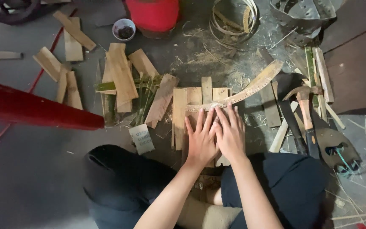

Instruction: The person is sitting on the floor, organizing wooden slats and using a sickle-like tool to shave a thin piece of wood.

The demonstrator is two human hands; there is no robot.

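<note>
Left hand [201, 142] flat, fingers spread and extended, palm down on the row of wooden slats [193, 114]; gripping nothing, only pressing. Right hand [230, 135] likewise flat and open, just beside the left, thumbs touching or nearly so, fingertips resting at the near end of the perforated bamboo strip [250, 87]. Whether the fingertips pin the strip or merely touch it: cannot tell.

Slats directly ahead of both hands, side by side, long axes running away from the body. Strip laid crosswise over their far ends, long axis slanting from the fingertips up and off to the right, free end well beyond the slats. Right hand nearer to the strip's run; left hand nearer to the outer slats on the left.

Further out on the right: hammer [305, 106] with wooden handle, lying among thin sticks, near a dark curved blade [293, 123]. On the left: loose heap of cut boards [121, 76] over green bamboo splits, and a small printed packet [141, 138] near the knee. Far edge: small bowl [124, 29], red cylinder [152, 15], coil of split cane [234, 17]. Red pipe [34, 108] slanting in from the left. Grey floor [30, 178] littered with shavings.
</note>
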